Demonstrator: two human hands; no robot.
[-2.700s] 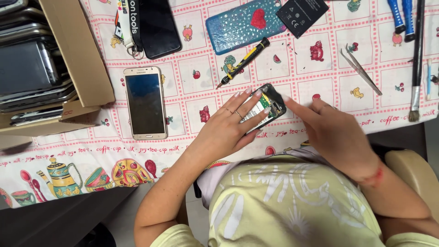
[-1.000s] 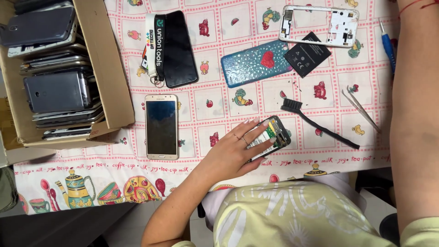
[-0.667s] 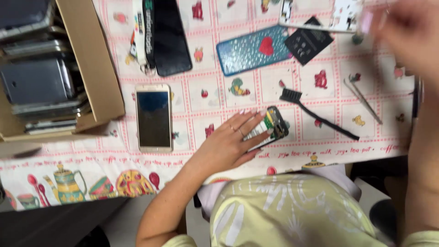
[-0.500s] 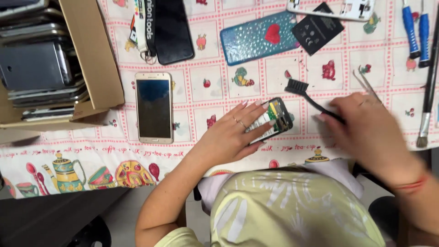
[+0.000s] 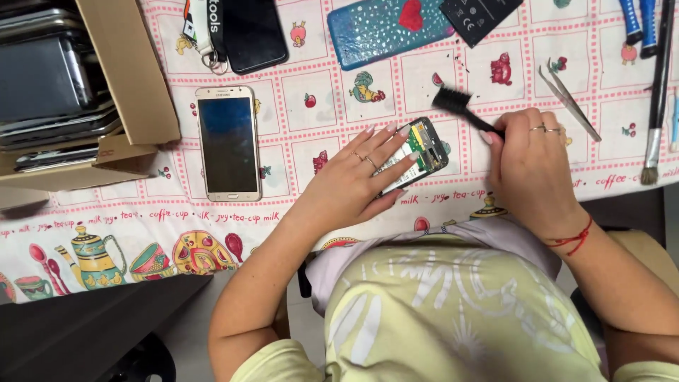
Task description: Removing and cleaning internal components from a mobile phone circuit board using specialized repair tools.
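I see my left hand (image 5: 353, 180) lying flat over an opened phone (image 5: 417, 152) near the front edge of the table, with the fingers spread and pressing it down on the tablecloth (image 5: 318, 134); the fingers are stretched out, not curled around the phone. The inner parts of the phone, green and metal, show at its upper end, past my fingertips. My right hand (image 5: 534, 166) is closed around the handle of a small black brush (image 5: 456, 105), and the bristle head sits just beside the top corner of the opened phone, very near or touching it; I cannot tell which. To the left, well apart from my hands, a gold phone (image 5: 228, 141) lies face up with a dark screen. A cardboard box (image 5: 127, 71) stands at the left edge of the table and holds a stack of other phones. Above, a black phone (image 5: 253, 32) lies next to a lanyard (image 5: 201, 28), and a blue phone cover with a red heart (image 5: 389, 28) lies beside a black battery (image 5: 481, 10). Metal tweezers (image 5: 569, 99) lie just to the right of my right hand, and a long paintbrush (image 5: 658, 85) lies near the right edge.
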